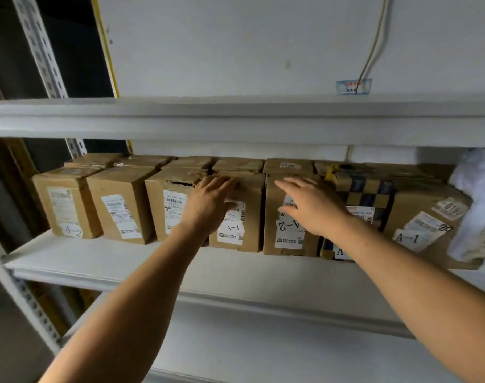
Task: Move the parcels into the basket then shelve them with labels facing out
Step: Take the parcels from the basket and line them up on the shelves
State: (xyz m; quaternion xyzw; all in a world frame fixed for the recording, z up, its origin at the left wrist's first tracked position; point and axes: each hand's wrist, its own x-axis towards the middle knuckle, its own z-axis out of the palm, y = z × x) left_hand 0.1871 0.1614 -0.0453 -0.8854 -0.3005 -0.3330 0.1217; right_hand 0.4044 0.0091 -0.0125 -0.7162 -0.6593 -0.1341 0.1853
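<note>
Several brown cardboard parcels stand in a row on the middle white shelf [103, 261], white labels facing me. My left hand [209, 204] lies with straight fingers on the front of the parcel marked A-1 [249, 217]. My right hand [310, 208] reaches with spread fingers onto the front of the parcel marked A-2 [273, 230], covering part of its label. Further left stand three more parcels, one marked A-2 [67, 205]. To the right are a checkered-tape parcel [365, 194] and a larger tilted parcel marked A-1 [424, 225]. No basket is in view.
A second row of boxes [191, 163] sits behind the front row. A white plastic bag parcel [476, 205] leans at the shelf's far right. Above runs an upper shelf [236, 120], below a lower shelf [263, 349]. A perforated metal upright [20, 299] stands at the left.
</note>
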